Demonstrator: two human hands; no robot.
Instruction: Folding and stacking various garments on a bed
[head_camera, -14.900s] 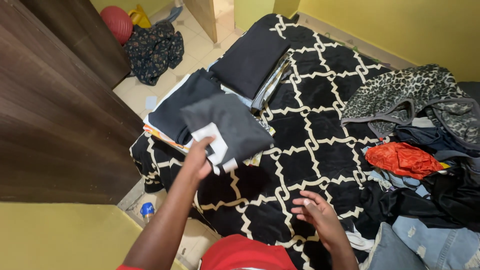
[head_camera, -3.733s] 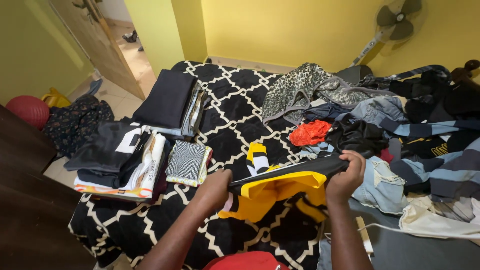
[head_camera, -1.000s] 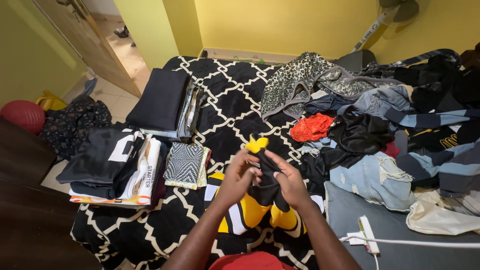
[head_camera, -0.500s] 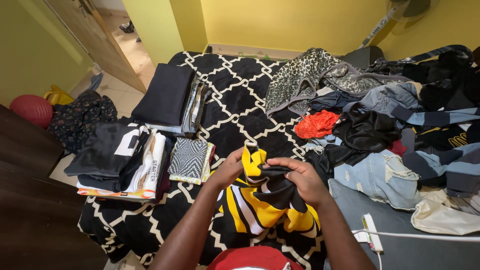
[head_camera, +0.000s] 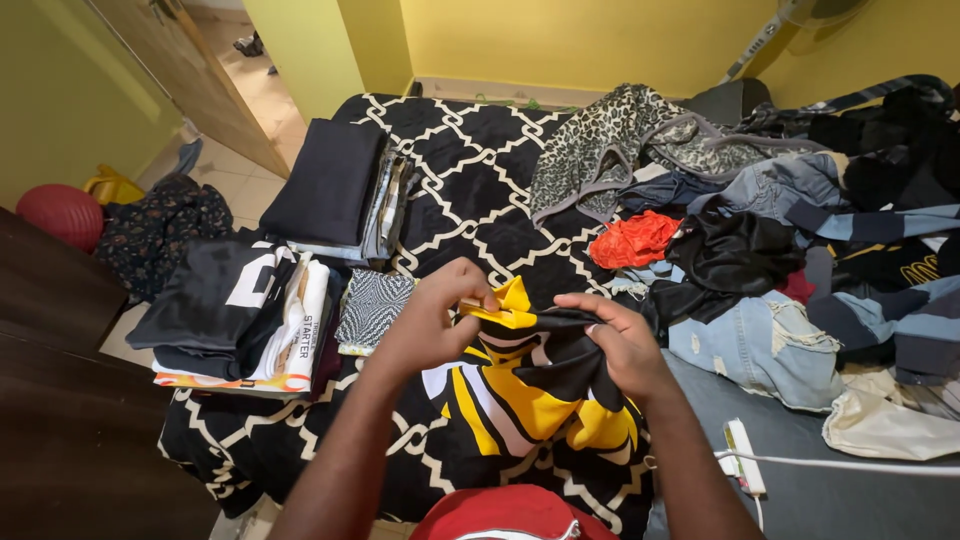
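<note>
A yellow, black and white patterned garment (head_camera: 525, 385) lies bunched on the black and white patterned blanket (head_camera: 470, 180) in front of me. My left hand (head_camera: 435, 320) pinches its yellow upper edge at the left. My right hand (head_camera: 622, 343) grips the dark folds of the same garment at the right. Both hands hold it slightly above the bed.
A stack of folded clothes (head_camera: 235, 315) sits at the left edge, with a small folded zigzag piece (head_camera: 372, 310) beside it and a dark folded pile (head_camera: 335, 185) behind. Unfolded clothes (head_camera: 800, 240) are heaped at the right. A white power strip (head_camera: 742, 455) lies near my right arm.
The garment was held spread out between my hands, then bunched together. Now my hands have drawn a little apart, opening its top edge.
</note>
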